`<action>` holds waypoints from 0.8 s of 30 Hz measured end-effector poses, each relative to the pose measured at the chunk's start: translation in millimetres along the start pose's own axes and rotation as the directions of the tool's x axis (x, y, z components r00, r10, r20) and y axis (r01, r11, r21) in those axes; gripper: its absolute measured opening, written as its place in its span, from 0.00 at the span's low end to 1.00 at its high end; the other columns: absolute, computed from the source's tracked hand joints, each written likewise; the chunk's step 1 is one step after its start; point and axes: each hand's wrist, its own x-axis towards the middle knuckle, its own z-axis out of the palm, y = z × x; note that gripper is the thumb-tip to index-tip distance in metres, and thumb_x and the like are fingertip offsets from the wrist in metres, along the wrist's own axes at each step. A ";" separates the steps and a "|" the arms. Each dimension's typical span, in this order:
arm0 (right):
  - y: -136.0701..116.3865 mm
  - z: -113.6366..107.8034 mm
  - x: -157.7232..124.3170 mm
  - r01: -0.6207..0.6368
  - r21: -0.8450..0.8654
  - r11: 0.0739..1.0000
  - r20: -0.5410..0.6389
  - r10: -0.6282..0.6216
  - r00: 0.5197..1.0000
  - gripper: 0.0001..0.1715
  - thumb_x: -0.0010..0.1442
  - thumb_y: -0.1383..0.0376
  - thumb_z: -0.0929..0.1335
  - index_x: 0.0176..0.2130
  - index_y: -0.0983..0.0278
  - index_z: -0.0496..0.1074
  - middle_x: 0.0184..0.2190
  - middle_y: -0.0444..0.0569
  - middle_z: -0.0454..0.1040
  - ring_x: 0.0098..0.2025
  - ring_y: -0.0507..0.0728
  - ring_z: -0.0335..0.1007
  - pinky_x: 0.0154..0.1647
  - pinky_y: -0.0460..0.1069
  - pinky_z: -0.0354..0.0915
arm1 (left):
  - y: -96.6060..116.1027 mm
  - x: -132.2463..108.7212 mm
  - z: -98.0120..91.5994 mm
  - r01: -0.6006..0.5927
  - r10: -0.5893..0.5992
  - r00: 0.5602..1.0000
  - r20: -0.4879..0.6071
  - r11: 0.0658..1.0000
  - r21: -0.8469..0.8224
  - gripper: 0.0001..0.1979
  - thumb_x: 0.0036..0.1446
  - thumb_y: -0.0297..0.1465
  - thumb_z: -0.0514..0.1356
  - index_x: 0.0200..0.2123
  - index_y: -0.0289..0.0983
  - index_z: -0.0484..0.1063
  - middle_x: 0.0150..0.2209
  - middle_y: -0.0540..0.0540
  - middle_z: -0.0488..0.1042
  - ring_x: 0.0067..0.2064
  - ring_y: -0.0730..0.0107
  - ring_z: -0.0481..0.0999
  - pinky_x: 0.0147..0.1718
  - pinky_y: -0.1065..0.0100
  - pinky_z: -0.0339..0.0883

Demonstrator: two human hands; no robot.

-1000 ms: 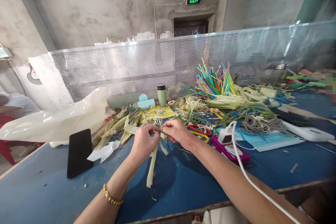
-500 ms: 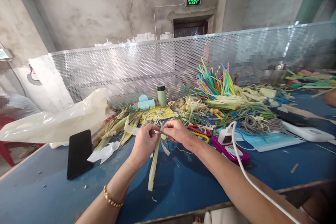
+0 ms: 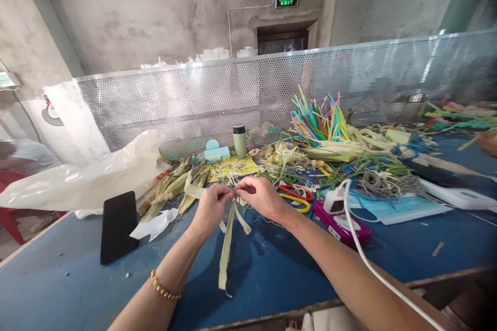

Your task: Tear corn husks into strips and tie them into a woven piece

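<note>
My left hand (image 3: 213, 208) and my right hand (image 3: 259, 197) meet over the middle of the blue table (image 3: 267, 274), fingertips pinched almost together. Between them they grip pale green corn husk strips (image 3: 226, 253). One long strip hangs down toward the table, and a shorter curled one dangles to its right. The exact spot where the fingers press is hidden by the fingertips. Just left of my left hand lies a pile of dried husks (image 3: 171, 191). Red and yellow handled scissors (image 3: 297, 197) rest close by my right hand.
On the left are a black phone (image 3: 118, 227), white paper (image 3: 155, 225) and a plastic bag (image 3: 93, 178). A purple power box (image 3: 341, 222) with a white cable, a blue mask (image 3: 404, 209) and coloured pipe cleaners (image 3: 320, 119) sit right. A green tumbler (image 3: 239, 142) stands behind.
Both hands have shifted slightly left, still pinching the husk strips. The dangling strips have swung a little, and the long one hangs slightly lower.
</note>
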 end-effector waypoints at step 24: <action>-4.7 -0.2 -3.1 0.026 -0.079 0.997 0.052 -0.022 0.998 0.11 0.62 0.63 0.65 0.30 0.65 0.71 0.25 0.44 0.70 0.27 0.51 0.62 0.28 0.44 0.56 | 3.0 -1.5 1.3 -0.010 0.018 0.998 -0.055 0.990 0.142 0.08 0.53 0.27 0.56 0.24 0.35 0.73 0.24 0.49 0.71 0.28 0.70 0.67 0.28 0.70 0.56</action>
